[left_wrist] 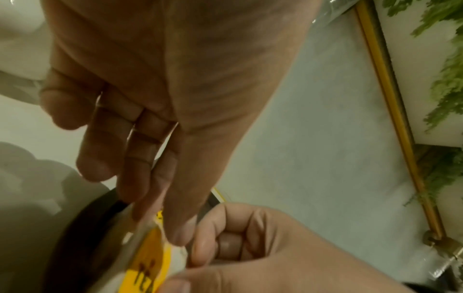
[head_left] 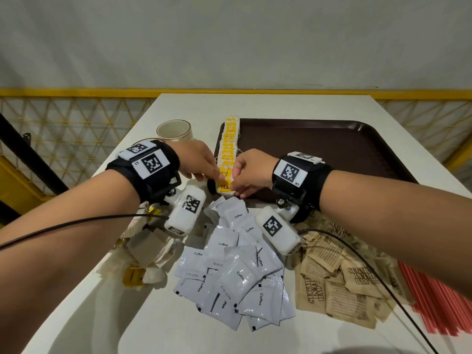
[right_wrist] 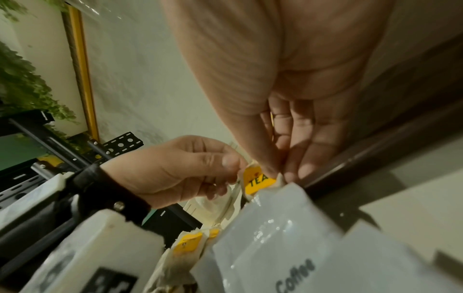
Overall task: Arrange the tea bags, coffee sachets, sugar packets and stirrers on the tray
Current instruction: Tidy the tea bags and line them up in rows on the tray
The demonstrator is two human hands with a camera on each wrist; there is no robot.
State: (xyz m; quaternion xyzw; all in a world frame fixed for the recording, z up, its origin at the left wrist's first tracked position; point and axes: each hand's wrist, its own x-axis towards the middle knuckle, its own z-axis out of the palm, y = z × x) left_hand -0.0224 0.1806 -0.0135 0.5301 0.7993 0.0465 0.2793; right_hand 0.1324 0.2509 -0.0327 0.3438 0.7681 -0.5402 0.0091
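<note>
Beyond my right hand [head_left: 251, 172] the brown tray [head_left: 332, 146] lies bare across its whole width, so I can pass freely there. Between my hands and running away from them, the row of tea bags [head_left: 228, 146] fills the tray's left edge. Just past my left hand [head_left: 196, 162] a cup [head_left: 175, 130] stands in the way. Under my wrists the table [head_left: 255, 106] is crowded: coffee sachets [head_left: 237, 272] in the middle, loose tea bags [head_left: 143, 251] below my left wrist, sugar packets [head_left: 339, 274] and red stirrers [head_left: 431, 300] below my right. The far table strip is free.
</note>
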